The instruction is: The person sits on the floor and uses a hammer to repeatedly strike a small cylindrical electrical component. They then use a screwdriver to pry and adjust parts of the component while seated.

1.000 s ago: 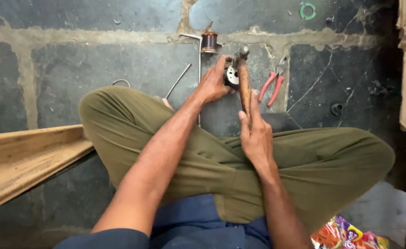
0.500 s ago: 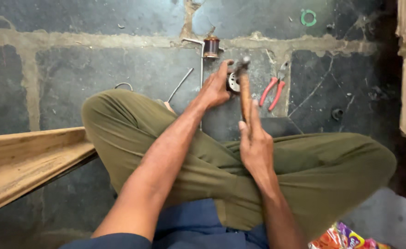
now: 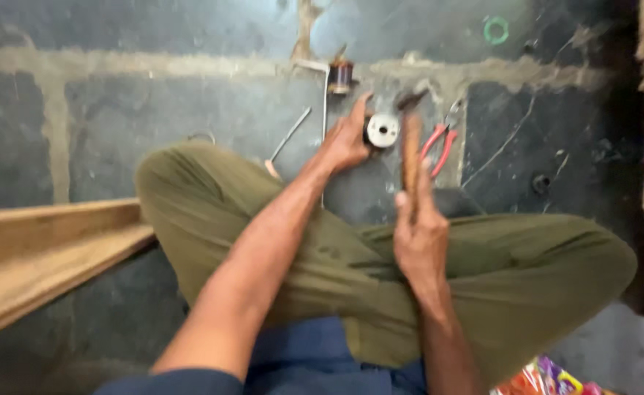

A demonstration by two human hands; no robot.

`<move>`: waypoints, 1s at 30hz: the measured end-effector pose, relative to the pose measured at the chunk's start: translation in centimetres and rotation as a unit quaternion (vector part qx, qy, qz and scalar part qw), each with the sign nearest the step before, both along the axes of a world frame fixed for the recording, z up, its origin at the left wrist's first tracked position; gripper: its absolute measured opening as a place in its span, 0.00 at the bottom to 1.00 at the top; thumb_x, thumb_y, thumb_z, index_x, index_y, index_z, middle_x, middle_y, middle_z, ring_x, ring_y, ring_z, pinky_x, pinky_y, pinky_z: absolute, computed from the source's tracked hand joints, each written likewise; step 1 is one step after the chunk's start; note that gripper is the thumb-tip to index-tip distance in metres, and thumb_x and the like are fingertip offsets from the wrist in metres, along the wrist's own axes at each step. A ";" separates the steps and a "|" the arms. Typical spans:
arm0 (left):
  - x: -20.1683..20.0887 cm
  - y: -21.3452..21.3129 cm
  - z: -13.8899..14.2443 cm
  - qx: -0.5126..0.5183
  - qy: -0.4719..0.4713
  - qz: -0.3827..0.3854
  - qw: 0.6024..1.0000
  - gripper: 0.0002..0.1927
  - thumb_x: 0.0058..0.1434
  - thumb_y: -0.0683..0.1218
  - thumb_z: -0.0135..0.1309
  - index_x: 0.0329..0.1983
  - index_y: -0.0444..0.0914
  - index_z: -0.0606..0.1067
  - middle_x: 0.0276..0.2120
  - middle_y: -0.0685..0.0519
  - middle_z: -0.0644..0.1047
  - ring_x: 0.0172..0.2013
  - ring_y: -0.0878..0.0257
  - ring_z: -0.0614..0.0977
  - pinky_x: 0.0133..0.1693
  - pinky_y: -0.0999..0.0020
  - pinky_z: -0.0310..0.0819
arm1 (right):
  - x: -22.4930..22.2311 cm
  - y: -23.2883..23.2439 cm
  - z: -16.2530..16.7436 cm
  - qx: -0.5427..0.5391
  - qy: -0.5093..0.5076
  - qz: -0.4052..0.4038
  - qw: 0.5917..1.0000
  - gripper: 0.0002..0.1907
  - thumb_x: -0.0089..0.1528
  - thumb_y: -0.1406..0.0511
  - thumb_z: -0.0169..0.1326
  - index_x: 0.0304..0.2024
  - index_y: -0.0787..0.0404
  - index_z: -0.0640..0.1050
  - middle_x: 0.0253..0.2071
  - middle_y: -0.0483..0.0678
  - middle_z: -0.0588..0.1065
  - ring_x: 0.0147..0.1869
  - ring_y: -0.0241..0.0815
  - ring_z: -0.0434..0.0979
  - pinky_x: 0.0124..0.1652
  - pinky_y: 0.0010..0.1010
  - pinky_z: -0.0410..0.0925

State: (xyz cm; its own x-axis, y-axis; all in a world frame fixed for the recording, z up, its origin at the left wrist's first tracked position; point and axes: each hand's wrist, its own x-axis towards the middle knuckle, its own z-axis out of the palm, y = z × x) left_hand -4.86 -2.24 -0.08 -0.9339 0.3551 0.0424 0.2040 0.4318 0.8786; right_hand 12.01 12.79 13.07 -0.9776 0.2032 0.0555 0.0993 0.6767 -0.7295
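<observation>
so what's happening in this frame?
A person sits cross-legged on a dark stone floor. The left hand steadies a small round metal part on the floor, while the right hand grips the wooden handle of a hammer, its head just beside the part. Red-handled pliers lie right of it, a copper wire coil sits beyond, and wooden planks lie at left.

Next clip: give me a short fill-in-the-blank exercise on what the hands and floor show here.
1. The right hand grips a hammer by its wooden ____.
2. The left hand holds a round metal part with a central ____.
3. The pliers on the floor have ____ handles.

Missing words: handle; hole; red
</observation>
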 end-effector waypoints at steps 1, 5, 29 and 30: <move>0.4 0.0 -0.2 0.002 0.002 0.001 1.000 0.56 0.48 0.42 0.71 0.75 0.40 0.50 0.56 0.42 0.79 0.57 0.41 0.79 0.57 0.53 0.73 | 0.5 0.2 0.1 -0.003 -0.022 -0.032 0.999 0.33 0.71 0.62 0.51 0.77 0.54 0.58 0.42 0.67 0.78 0.37 0.62 0.81 0.40 0.46 0.71; 0.2 -0.1 -0.3 0.006 0.015 0.004 1.000 0.54 0.48 0.42 0.70 0.75 0.40 0.51 0.56 0.43 0.79 0.57 0.42 0.79 0.57 0.54 0.74 | 0.4 0.4 0.1 -0.012 0.122 -0.005 0.992 0.31 0.74 0.63 0.49 0.78 0.55 0.56 0.53 0.67 0.78 0.41 0.60 0.83 0.39 0.43 0.72; 0.9 0.3 1.7 -0.034 0.044 0.035 0.998 0.47 0.45 0.43 0.71 0.67 0.43 0.60 0.54 0.43 0.76 0.54 0.40 0.79 0.51 0.50 0.75 | 1.7 0.1 0.6 -0.073 -0.026 -0.080 0.994 0.34 0.70 0.60 0.47 0.77 0.54 0.55 0.35 0.66 0.78 0.32 0.60 0.81 0.34 0.45 0.71; 1.0 0.4 2.0 -0.039 0.062 0.043 0.996 0.45 0.46 0.44 0.72 0.65 0.43 0.61 0.54 0.43 0.74 0.53 0.39 0.79 0.50 0.49 0.76 | 1.7 0.1 0.6 -0.052 0.038 -0.055 0.996 0.33 0.72 0.61 0.47 0.78 0.56 0.55 0.42 0.66 0.78 0.36 0.59 0.82 0.37 0.44 0.72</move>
